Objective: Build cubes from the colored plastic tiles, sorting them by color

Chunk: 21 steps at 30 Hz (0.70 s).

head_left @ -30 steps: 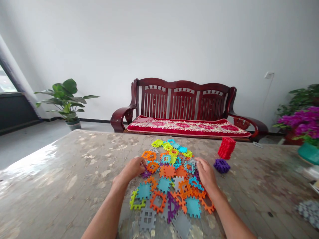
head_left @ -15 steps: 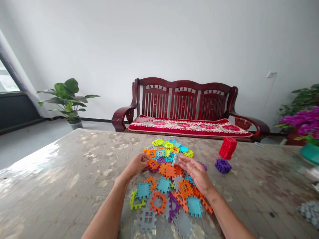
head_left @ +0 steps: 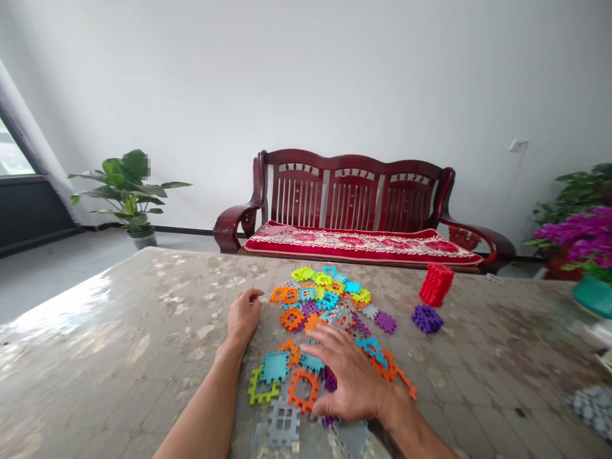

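Note:
Interlocking plastic puzzle tiles in orange, blue, green, purple and grey lie in a long loose heap. My right hand (head_left: 347, 370) is over the near half of it, fingers spread and thumb apart, with no tile seen in its grasp. Under and around it are an orange tile with a round opening (head_left: 303, 390), a flat blue tile (head_left: 275, 366) and a grey window tile (head_left: 284, 422). Left of the heap, my left hand (head_left: 245, 315) rests by the table surface, its fingers loosely bent and apart, holding nothing I can see. Nearest to it is an orange window tile (head_left: 291, 319).
To the right stand a red stack of tiles (head_left: 436, 285) and a purple stack (head_left: 427, 319). Grey tiles (head_left: 593, 408) are piled at the right edge. A wooden bench (head_left: 354, 191) is behind the table (head_left: 143, 357); a teal flowerpot (head_left: 593, 296) is far right.
My left hand has drawn back leftward from the orange tiles. My right hand has come nearer and lower, now covering tiles in the near heap. Some orange and blue tiles at the heap's right have shifted.

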Available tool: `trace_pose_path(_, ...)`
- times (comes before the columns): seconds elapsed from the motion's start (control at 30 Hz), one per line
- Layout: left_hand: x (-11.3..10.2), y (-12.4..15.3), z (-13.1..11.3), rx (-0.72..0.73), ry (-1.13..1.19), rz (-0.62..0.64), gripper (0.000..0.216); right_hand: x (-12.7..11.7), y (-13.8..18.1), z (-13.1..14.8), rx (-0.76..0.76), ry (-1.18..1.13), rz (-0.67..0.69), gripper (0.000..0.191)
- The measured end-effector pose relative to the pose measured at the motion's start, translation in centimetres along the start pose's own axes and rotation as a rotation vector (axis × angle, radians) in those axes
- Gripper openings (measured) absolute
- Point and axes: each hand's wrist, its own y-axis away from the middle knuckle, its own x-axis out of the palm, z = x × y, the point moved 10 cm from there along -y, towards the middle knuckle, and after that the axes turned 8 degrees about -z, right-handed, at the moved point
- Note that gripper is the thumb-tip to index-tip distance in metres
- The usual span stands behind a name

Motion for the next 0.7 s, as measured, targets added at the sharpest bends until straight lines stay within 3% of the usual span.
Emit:
trace_pose_path(0.1, 0.4, 0.1, -0.1, -0.005, -0.035, 0.03, 0.031, 2.3, 0.6, 1.4, -0.057, 0.065, 0.132, 0.094)
trace_pose_path(0.2, 0.4, 0.2, -0.5, -0.003, -0.063, 0.052, 0.031, 3.3, 0.8, 1.4, -0.052, 0.116, 0.142, 0.081)
trace_pose_path(0.43, 0.5, 0.3, -1.0, 0.016, -0.091, 0.089, 0.032, 1.9, 0.0, 0.1, -0.023, 0.179, -0.088, 0.028)
trace_pose_path(0.7, 0.5, 0.3, -1.1, 0.01, -0.104, 0.094, 0.03, -2.7, 0.1, -4.6, 0.206, 0.169, -0.467, 0.029)
